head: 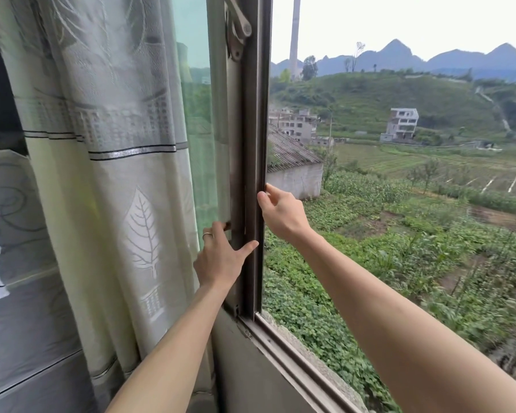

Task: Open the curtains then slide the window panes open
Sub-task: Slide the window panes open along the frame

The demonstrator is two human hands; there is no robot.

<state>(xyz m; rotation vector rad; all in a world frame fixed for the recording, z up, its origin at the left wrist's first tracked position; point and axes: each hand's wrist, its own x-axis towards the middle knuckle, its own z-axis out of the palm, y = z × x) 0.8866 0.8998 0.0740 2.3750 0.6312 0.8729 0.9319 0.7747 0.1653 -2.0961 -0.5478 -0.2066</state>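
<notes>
A pale curtain (111,174) with a leaf pattern hangs bunched at the left, drawn aside. The sliding window pane (203,129) with greenish glass sits just right of it, and its dark metal frame (252,144) stands upright in the middle of the view. My left hand (221,257), wearing a ring, grips the inner side of that frame with the thumb along it. My right hand (280,213) pinches the frame's outer edge a little higher. To the right of the frame the window is open to the outside.
The window track and sill (295,365) run down to the lower right. A latch (237,34) sits high on the frame. A bed with grey bedding (21,293) lies at the left behind the curtain. Outside are fields, houses and hills.
</notes>
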